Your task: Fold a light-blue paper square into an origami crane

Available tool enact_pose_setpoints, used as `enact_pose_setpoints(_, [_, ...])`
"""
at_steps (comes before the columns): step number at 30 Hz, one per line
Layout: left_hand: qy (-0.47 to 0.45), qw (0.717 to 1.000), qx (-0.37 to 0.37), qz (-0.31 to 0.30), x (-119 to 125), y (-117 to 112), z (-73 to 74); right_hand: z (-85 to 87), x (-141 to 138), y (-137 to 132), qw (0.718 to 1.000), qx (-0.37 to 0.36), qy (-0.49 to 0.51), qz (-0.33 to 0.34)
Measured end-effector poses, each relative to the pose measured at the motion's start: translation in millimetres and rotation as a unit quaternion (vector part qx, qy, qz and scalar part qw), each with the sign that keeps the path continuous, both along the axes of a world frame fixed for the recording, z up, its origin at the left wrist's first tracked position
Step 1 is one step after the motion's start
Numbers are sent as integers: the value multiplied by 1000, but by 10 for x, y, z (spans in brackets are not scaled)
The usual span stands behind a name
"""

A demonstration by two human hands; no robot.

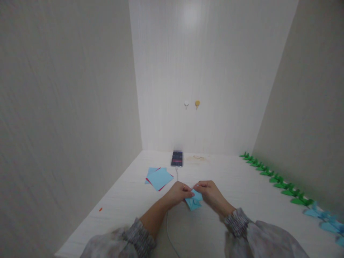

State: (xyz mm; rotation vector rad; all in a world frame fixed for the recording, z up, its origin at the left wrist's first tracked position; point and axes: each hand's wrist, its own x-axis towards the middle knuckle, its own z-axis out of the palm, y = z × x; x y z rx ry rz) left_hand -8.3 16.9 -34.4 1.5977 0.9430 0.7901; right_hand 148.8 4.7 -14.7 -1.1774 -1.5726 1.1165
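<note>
The folded blue piece (193, 205) and the loose sheets (160, 178) looked like smooth, matt paper, as did the green folded shapes (298, 200). The tabletop (129, 204) had a streaked, wood-like finish, and the back wall (215, 64) a soft sheen. The sleeves (274, 234) were cloth, crinkled at the cuffs (238, 221); the cable (167, 224) seemed smooth plastic.

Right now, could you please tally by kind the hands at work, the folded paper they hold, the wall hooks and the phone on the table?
Hands: 2, the left hand and the right hand
Blue folded paper: 1
Wall hooks: 2, a white hook and a yellow hook
Phone: 1
Total: 6
</note>
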Motion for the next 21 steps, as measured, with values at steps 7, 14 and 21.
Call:
enact_pose_setpoints(7, [10, 1000, -6, -8, -12, -17, 20, -15, 31, 42, 997, 23, 75, -12])
enact_pose_setpoints(14, [-78, 992, 19, 99, -17, -8, 150, 97, 14, 26, 997, 45, 60, -33])
enact_pose_setpoints(21, [-12, 975, 86, 205, 34, -29, 208, -52, -62, 55, 998, 51, -42, -18])
